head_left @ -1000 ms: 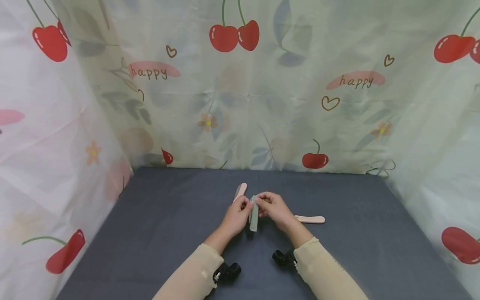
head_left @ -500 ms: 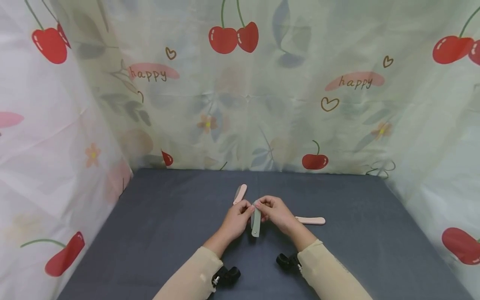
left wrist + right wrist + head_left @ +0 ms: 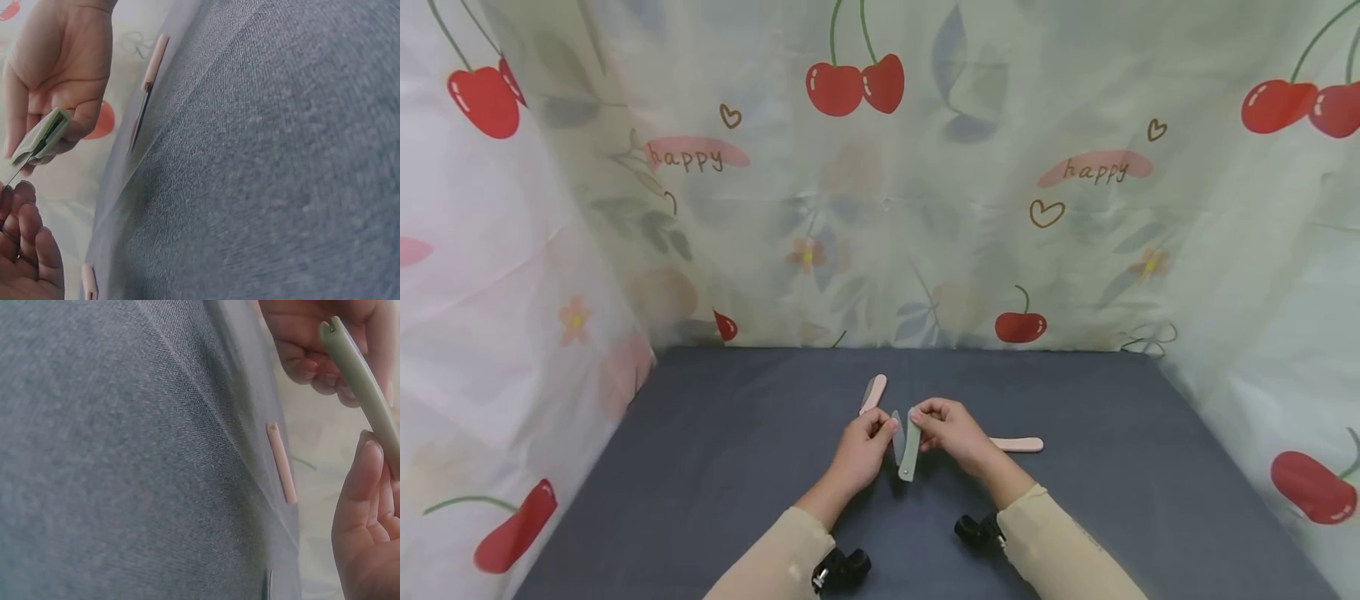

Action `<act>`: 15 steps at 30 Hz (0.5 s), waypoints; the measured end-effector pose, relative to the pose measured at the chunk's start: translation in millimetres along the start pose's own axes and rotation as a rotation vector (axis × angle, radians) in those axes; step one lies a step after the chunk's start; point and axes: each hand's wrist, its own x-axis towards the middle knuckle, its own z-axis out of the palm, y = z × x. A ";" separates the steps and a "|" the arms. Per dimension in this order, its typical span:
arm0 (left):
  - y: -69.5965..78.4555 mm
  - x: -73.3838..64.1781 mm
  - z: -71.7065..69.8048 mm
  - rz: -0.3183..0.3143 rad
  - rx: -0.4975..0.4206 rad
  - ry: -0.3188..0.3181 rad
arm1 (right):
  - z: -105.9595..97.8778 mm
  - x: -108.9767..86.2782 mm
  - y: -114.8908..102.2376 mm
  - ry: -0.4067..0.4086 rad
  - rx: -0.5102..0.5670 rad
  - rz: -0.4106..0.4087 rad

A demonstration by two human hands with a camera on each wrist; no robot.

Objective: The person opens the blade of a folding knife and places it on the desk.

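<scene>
A folding knife with a pale green handle [image 3: 910, 454] is held up between both hands, its pivot end down. My left hand [image 3: 861, 446] pinches the grey blade [image 3: 897, 437] near its upper end. At the handle's top, my right hand [image 3: 955, 433] grips with thumb and fingers. Blade and handle stand apart in a narrow V, joined at the pivot. The left wrist view looks into the slot of the green handle [image 3: 40, 137]; in the right wrist view the handle [image 3: 362, 375] slants between the two hands, the blade hidden.
One pink-handled folding knife [image 3: 874, 392] lies behind the left hand. Another pink handle [image 3: 1018, 445] lies right of the right hand; its extended blade [image 3: 139, 119] shows in the left wrist view. A dark cloth [image 3: 737, 433] covers the table; a printed curtain [image 3: 880, 217] stands behind.
The blade has swung out from the green handle as the left hand drew left, away from the right hand. The knife came slightly lower in view, and the head view shifted a little.
</scene>
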 end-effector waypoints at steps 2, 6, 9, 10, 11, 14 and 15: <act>-0.8 -0.1 -1.4 -0.002 -0.009 0.027 | 0.1 -1.1 0.4 0.016 0.030 0.012; 17.9 -5.2 -6.4 0.004 -0.074 0.108 | -1.1 -1.7 0.3 0.074 0.109 0.053; 37.2 -11.5 -10.7 0.003 -0.114 0.175 | -2.1 -1.8 -0.6 0.120 0.154 0.077; 40.4 -12.9 -11.9 -0.001 -0.120 0.194 | -2.6 -1.8 -0.4 0.133 0.168 0.083; 41.5 -13.4 -12.4 -0.006 -0.127 0.214 | -3.0 -2.1 -0.3 0.144 0.177 0.087; 37.8 -13.0 -12.3 -0.020 -0.149 0.265 | -3.6 -3.4 0.5 0.179 0.205 0.105; 34.8 -12.3 -12.0 -0.023 -0.167 0.279 | -3.7 -3.8 1.3 0.191 0.215 0.111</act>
